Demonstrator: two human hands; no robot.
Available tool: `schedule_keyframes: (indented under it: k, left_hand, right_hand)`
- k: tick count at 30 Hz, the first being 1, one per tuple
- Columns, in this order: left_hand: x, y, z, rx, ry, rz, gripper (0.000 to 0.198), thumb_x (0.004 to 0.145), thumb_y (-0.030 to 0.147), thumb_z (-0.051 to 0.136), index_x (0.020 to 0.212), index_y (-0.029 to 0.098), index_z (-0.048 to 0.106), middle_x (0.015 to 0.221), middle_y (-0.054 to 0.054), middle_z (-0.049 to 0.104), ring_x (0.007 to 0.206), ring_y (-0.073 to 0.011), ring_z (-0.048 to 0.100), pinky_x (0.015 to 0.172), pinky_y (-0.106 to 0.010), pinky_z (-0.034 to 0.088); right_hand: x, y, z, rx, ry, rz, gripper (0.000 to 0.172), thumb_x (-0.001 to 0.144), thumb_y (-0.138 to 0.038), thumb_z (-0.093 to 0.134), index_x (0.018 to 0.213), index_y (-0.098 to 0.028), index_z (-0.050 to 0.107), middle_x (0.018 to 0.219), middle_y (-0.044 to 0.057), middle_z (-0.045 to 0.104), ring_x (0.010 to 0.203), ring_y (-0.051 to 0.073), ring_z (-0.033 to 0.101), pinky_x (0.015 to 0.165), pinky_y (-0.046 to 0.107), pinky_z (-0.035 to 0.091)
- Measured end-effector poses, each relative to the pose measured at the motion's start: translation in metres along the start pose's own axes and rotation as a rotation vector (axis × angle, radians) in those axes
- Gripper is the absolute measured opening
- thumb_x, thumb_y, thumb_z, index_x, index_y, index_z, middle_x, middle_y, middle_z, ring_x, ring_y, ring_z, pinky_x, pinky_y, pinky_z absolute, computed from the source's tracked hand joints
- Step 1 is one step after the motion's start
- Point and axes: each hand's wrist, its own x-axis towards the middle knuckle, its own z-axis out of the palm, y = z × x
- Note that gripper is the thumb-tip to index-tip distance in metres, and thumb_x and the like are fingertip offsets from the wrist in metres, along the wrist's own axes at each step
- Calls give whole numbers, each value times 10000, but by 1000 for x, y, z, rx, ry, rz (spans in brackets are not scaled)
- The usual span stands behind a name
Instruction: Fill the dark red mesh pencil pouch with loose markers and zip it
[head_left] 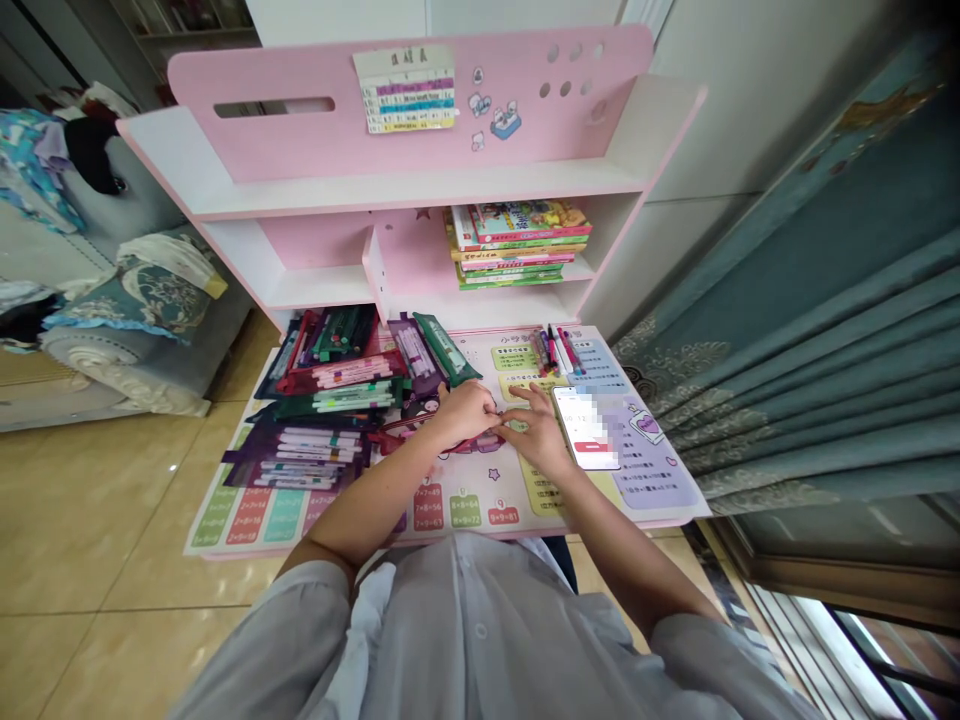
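Both hands meet at the middle of a pink desk covered by a printed chart mat [465, 500]. My left hand [466, 410] is curled closed, pinching a small thin item I cannot make out. My right hand [537, 432] touches the same spot with bent fingers, and what it grips is hidden. A phone [586, 428] with a lit screen lies just right of my right hand. Several packs of pens [330, 410] in purple and green sleeves lie piled to the left of my left hand.
Loose markers [553, 350] lie at the back of the desk. A stack of books [517, 245] sits on the lower shelf of the pink hutch [405, 190]. A sofa with cushions [127, 300] stands left, a teal curtain [825, 330] hangs right.
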Motion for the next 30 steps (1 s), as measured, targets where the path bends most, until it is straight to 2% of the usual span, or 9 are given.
schedule_keyframes:
  k: [6,10,14,18,25,30]
  left_hand:
    - [-4,6,6,-51,142,-83,190,763,195,636,578,212,672,1007,-29,748,1357,-323,474,1181,-634,238]
    - [-7,7,7,-76,193,-126,172,759,208,630,594,208,679,1027,-55,743,1339,-340,488,1183,-648,226]
    - [-9,5,5,-114,188,-164,187,792,238,600,635,214,699,1011,-54,748,1290,-324,530,1186,-630,243]
    - [-12,1,5,-119,173,-191,233,822,233,551,665,226,724,1110,-36,742,1382,-316,448,1202,-630,208]
    - [-18,0,4,-94,162,-205,186,802,243,588,712,245,751,1226,-35,709,1394,-323,432,1189,-659,204]
    - [-22,-1,6,-86,139,-211,192,807,241,592,702,245,752,1289,-34,674,1402,-337,415,1185,-700,166]
  right_hand:
    - [26,-4,-14,-16,-241,22,32,655,-215,758,664,-245,750,1337,85,614,1430,414,352,1138,667,320]
    - [36,-6,-15,9,-285,20,42,649,-196,737,637,-231,718,1363,85,595,1447,406,330,1162,663,281]
    - [39,-7,-15,77,-334,-80,80,677,-186,728,615,-224,693,1396,81,573,1446,363,350,1209,619,228]
    - [38,-3,-11,148,-308,-170,127,711,-202,737,598,-216,679,1442,77,544,1514,368,204,1215,620,211]
    - [33,2,-10,199,-274,-224,150,742,-231,757,613,-225,680,1451,70,550,1518,357,216,1220,631,206]
    - [32,1,-12,211,-269,-227,155,749,-253,766,617,-227,688,1468,57,536,1534,345,169,1223,620,216]
